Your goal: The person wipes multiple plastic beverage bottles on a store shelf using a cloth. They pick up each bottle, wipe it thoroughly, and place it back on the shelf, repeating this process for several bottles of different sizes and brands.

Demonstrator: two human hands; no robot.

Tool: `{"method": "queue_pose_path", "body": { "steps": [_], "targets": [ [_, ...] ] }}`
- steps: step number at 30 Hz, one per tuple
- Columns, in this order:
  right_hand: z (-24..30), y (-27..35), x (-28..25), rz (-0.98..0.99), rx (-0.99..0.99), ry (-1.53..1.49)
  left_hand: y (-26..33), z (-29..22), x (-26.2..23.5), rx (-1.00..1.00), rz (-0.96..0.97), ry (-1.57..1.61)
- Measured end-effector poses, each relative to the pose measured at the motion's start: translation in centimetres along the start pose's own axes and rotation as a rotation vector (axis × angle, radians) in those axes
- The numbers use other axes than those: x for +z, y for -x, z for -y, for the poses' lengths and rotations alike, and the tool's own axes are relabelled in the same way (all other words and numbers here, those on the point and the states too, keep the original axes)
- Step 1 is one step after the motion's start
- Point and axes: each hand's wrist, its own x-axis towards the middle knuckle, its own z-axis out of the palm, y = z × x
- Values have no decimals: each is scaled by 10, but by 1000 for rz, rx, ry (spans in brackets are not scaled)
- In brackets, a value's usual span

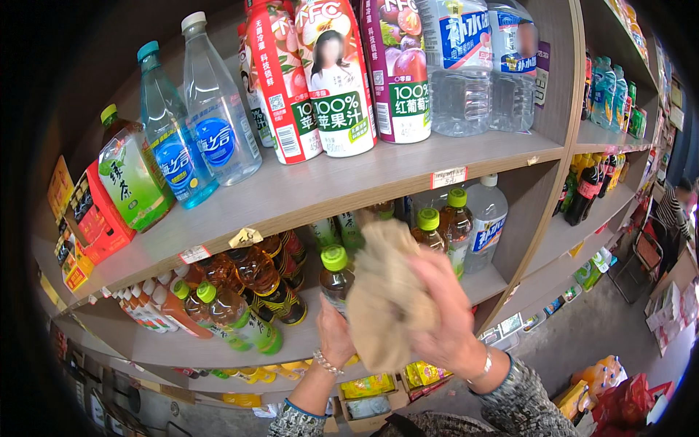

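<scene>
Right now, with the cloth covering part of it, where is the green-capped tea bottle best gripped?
Probably at its lower body, from the left and below, where the left hand already wraps the green-capped tea bottle. It stands upright; the tan cloth under the right hand covers its right side.

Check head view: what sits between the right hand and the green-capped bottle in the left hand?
A crumpled beige cloth. In the head view it lies between the right hand and the green-capped bottle gripped by the left hand, hiding most of the bottle's right side.

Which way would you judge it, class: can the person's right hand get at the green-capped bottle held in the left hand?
Probably yes: the right hand presses a beige cloth right against the green-capped bottle that the left hand grips.
</scene>
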Motion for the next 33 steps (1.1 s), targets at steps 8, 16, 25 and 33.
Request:
{"method": "queue_pose_path", "body": {
  "steps": [8, 16, 25, 33],
  "targets": [
    [-14, -27, 86, 110, 152, 125, 6, 4, 3, 646, -56, -701],
    [-51, -5, 83, -82, 667, -638, 2, 17, -2, 187, 128, -265],
    [-83, 102, 83, 54, 750, -131, 5, 20, -2, 249, 7, -98],
    [-38, 123, 50, 347, 338, 323, 5, 23, 8, 188, -68, -153]
  ]
}}
